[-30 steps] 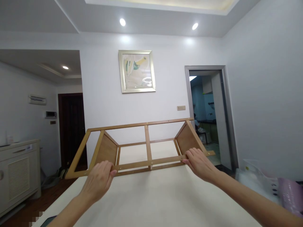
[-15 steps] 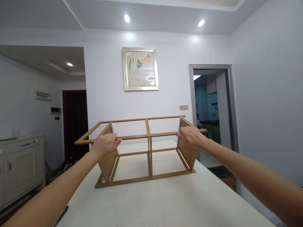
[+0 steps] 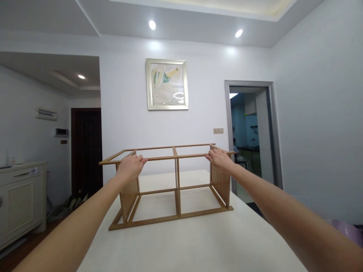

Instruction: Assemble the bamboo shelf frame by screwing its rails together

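A brown wooden rack frame [image 3: 178, 177] lies on its side on the white table [image 3: 193, 245], with slim bars and a solid panel near each end. My left hand [image 3: 132, 166] is closed over the upper near bar at the left, by the left panel [image 3: 130, 196]. Round the same bar at the right, my right hand [image 3: 219, 159] is closed beside the right panel [image 3: 221, 183]. Some fingertips are hidden behind the bar. The lower side of the frame rests on the tabletop.
A white cabinet [image 3: 24, 200] stands at the left, near a dark door [image 3: 86, 151]. A framed picture [image 3: 167, 84] hangs on the wall ahead. Through the doorway at the right, a seated person [image 3: 236, 149] is partly visible. Something pink [image 3: 346, 231] is at the right edge.
The upper side of the frame has shifted away from me, with both hands still holding it; the panels look more upright. The camera view has shifted slightly.
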Tool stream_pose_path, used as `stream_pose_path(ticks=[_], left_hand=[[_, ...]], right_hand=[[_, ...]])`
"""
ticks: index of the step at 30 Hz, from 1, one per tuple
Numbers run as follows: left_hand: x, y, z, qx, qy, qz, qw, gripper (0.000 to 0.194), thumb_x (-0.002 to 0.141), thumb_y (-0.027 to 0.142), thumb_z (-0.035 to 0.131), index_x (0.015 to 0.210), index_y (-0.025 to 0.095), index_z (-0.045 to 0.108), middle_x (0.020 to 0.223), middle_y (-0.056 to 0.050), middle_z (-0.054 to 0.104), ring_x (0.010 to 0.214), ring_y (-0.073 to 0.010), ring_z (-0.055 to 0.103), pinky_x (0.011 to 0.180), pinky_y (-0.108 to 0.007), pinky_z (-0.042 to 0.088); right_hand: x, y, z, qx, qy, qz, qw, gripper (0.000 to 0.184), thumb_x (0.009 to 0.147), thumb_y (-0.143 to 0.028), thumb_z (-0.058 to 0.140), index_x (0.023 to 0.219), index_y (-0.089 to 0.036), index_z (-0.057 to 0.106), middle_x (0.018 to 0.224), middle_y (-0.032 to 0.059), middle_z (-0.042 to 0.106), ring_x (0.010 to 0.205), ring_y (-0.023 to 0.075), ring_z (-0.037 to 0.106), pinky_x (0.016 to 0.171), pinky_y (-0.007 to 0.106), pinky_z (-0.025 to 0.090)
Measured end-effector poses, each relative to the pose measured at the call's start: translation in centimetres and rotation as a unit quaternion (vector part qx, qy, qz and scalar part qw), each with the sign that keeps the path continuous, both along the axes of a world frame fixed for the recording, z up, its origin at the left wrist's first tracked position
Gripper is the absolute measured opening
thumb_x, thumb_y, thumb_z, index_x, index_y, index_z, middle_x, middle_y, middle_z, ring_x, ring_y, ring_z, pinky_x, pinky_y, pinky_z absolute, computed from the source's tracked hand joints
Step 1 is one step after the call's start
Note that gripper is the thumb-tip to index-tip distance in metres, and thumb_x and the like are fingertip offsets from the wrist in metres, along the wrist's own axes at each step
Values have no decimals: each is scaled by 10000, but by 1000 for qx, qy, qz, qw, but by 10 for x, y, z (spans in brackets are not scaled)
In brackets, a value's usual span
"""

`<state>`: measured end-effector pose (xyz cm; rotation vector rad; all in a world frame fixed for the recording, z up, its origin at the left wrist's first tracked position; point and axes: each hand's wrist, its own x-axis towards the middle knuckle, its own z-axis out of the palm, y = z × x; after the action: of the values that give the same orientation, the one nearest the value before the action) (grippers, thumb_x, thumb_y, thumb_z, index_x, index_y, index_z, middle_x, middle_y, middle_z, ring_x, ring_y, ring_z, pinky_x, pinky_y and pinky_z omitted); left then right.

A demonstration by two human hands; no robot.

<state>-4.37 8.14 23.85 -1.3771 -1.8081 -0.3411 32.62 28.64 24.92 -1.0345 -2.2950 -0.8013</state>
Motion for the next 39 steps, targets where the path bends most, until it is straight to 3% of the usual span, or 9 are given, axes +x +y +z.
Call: stream_pose_path(ticks=[11,15,18,21,23,26,29,32,39], left_hand=[[-12,29,-9,25,-51,0,998,386,956,398,375,1080,166,658,1031,-146,713,1028,-322,631,941,-456,397],[-15,33,-12,41,-63,-11,997,397,916,376,464,1210,147,600,1174,-164,675,1149,-332,582,1058,-496,325],[-9,27,-23,78,-77,-15,994,487,909,341,477,1346,127,483,1377,-183,547,1315,-330,455,1126,-487,260],[11,19,-61,114,-183,-36,976,452,972,322,331,1363,120,437,1429,-189,476,1347,-303,417,1107,-457,301],[32,15,-104,20,-259,-60,964,412,991,346,271,1225,146,545,1268,-169,595,1192,-279,552,1007,-425,404],[61,13,-176,-91,-292,-72,949,299,940,348,419,952,169,659,980,-112,702,946,-238,654,847,-346,484],[71,17,-227,-164,-300,-65,938,265,873,235,495,1058,139,658,1074,-140,694,1054,-264,629,886,-360,464],[61,25,-249,-212,-298,-48,930,338,846,128,464,1130,143,646,1162,-150,672,1137,-270,599,932,-380,434],[36,29,-252,-265,-261,-46,927,286,927,266,434,1012,194,697,1086,-104,676,1026,-253,632,899,-371,414]], right_hand=[[-15,27,3,-42,13,-3,999,470,1026,-501,241,1149,-188,570,1229,154,622,1151,287,545,953,422,366],[-19,34,7,-60,1,-1,998,483,1012,-544,266,1137,-197,577,1252,144,624,1159,287,553,941,422,388],[-20,34,10,-67,-7,-5,998,489,1011,-546,268,1140,-189,576,1253,156,625,1158,292,563,931,427,402],[-22,33,15,-74,-17,-6,997,514,994,-577,306,1128,-169,587,1203,178,648,1127,304,591,918,420,413],[-25,34,19,-78,-23,-3,997,549,977,-610,327,1093,-154,611,1156,190,665,1099,310,611,909,405,418],[-32,35,23,-85,-25,-1,996,622,950,-672,315,1013,-152,649,1096,191,687,1039,316,639,856,383,440],[-36,37,23,-90,-22,-3,996,657,927,-720,292,1002,-178,655,1023,157,711,950,304,666,772,360,458],[-37,39,20,-83,-21,-3,996,656,926,-725,282,994,-188,653,991,146,718,923,297,672,756,351,455],[-36,40,15,-70,-4,0,998,650,935,-710,297,979,-165,648,1017,167,711,998,305,654,825,357,433]])
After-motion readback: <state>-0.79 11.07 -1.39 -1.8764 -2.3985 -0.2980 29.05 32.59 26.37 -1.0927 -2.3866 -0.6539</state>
